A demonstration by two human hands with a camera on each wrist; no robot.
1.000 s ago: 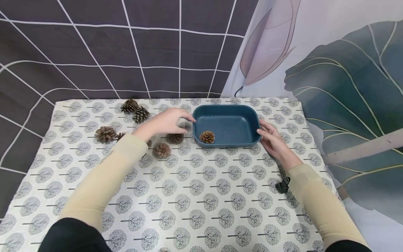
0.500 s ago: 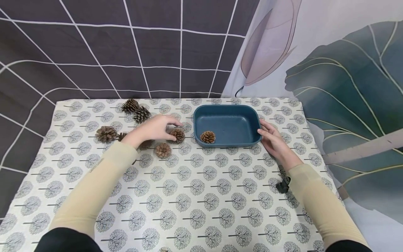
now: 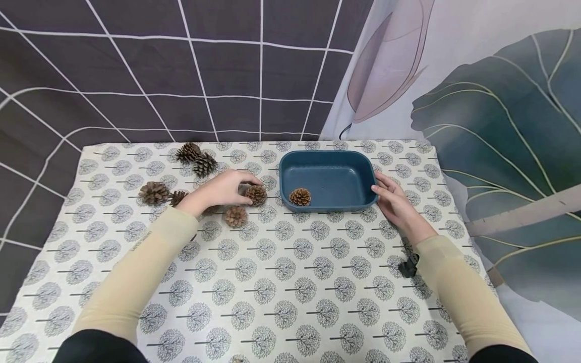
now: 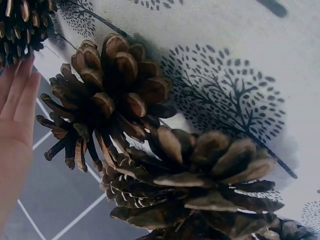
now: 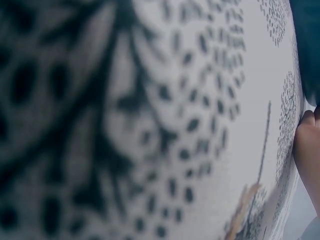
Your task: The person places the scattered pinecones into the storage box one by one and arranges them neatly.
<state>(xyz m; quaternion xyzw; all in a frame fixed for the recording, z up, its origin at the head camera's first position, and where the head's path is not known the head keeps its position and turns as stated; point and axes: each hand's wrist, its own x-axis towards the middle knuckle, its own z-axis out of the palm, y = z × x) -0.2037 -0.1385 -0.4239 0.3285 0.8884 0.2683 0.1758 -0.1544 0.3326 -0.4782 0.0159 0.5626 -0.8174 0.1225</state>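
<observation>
My left hand (image 3: 223, 190) is at a brown pine cone (image 3: 256, 195) on the cloth, thumb on its near side and fingers over its far side, pinching it. In the left wrist view the fingers (image 4: 22, 97) meet that cone's underside at the upper left. My right hand (image 3: 394, 202) rests against the right end of a blue rectangular box (image 3: 327, 208), thumb at the rim, other fingers along the outer wall. One pine cone (image 3: 300, 197) lies in the box's near left corner. A paler pine cone (image 3: 236, 216) sits just nearer than the left hand.
Two dark pine cones (image 3: 204, 164) lie at the back left. Farther left are a wide pine cone (image 3: 153, 193) and a smaller one (image 3: 177, 197). A black object (image 3: 409, 266) is by the right forearm. Tree-printed cloth (image 3: 281, 282) covers the table; a dark checked curtain (image 3: 218, 65) hangs behind.
My left hand has moved left from the box's left rim down to the pine cone, and its fingers have closed about it. My right hand and the box have stayed in place.
</observation>
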